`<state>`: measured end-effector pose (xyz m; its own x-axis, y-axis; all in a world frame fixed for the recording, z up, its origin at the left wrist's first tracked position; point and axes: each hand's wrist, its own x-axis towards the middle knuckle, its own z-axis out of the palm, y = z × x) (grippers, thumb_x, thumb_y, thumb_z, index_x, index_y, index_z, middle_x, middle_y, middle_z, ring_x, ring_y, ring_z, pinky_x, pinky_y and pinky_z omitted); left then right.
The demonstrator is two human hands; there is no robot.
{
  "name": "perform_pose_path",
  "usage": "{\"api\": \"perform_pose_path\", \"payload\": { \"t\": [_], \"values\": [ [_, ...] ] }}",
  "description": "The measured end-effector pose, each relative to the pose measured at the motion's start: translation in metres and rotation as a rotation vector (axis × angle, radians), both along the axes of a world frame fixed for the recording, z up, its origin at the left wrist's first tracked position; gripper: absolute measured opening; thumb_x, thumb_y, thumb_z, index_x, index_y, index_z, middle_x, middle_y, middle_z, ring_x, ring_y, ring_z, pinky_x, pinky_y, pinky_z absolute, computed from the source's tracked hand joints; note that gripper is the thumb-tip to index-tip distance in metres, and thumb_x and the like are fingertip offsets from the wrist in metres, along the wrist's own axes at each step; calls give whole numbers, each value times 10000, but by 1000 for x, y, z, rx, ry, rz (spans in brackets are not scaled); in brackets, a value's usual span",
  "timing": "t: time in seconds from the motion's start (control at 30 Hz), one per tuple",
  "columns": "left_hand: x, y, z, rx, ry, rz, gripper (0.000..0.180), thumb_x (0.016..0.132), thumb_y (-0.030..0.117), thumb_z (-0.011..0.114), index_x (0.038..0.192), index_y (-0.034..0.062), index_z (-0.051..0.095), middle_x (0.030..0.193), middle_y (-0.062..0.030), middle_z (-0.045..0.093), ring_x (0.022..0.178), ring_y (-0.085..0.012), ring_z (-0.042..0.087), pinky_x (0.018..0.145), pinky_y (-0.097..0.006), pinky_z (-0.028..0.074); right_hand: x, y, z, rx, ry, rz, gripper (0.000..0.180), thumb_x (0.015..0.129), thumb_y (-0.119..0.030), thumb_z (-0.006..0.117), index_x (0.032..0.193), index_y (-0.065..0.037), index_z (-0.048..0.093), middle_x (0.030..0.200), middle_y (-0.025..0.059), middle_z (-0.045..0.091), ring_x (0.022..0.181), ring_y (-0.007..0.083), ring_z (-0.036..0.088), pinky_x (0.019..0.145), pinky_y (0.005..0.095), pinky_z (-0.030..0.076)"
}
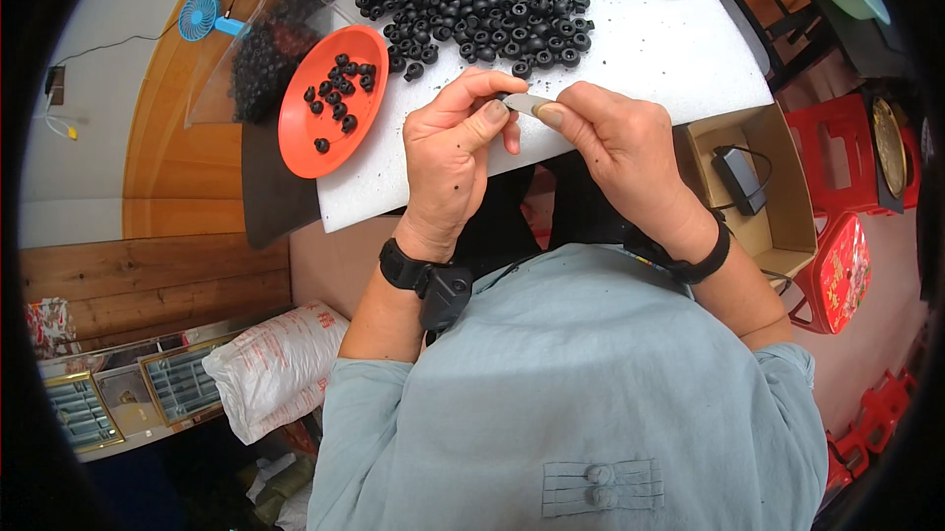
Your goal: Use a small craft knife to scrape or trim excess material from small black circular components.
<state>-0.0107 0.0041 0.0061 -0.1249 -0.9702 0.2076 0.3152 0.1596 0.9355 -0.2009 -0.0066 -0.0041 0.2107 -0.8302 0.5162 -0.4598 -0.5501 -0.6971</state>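
My left hand (pixel 445 152) pinches a small round black part (pixel 505 96) between thumb and forefinger; the fingers cover most of it. In my right hand (pixel 630 152), thumb and forefinger grip a short, pale metal blade (pixel 523 103), its tip against or right beside the part. Both hands meet over the near edge of a white foam board (pixel 640 54). Beyond them a large heap of similar black parts (pixel 472 0) is spread on the board. An orange-red plate (pixel 300 142) left of my left hand bears several black parts.
A clear plastic bin (pixel 212 88) with dark pieces stands behind the plate, near a small blue fan (pixel 200 16). On the right, a cardboard box (pixel 787 226) holds a black adapter (pixel 740 180). Red stools (pixel 832 152) stand farther right. A white sack (pixel 276 369) lies lower left.
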Motion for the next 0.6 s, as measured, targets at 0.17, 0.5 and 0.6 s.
{"api": "perform_pose_path", "payload": {
  "t": [0.17,0.5,0.6],
  "values": [
    [2,3,2,28,-33,27,266,993,34,608,1229,-75,662,1047,-109,654,811,-186,617,726,-283,509,-10,-4,-3,226,-288,134,231,989,-260,674,873,-62,698,604,92,546,520,183,535,506,331,416],
    [104,0,64,-184,-747,703,223,870,-33,692,1074,25,762,972,-21,657,866,-99,591,704,-221,493,-23,-5,-4,386,-630,257,308,1043,-257,610,880,-9,693,588,-44,472,546,39,404,500,230,307],
    [99,-7,59,-543,-1374,719,253,826,-19,728,1058,69,775,981,-34,661,972,-164,577,779,-261,511,-25,-4,-5,405,-632,266,314,1044,-283,597,896,-24,695,599,-42,490,555,35,418,510,217,313]
  ]
}}
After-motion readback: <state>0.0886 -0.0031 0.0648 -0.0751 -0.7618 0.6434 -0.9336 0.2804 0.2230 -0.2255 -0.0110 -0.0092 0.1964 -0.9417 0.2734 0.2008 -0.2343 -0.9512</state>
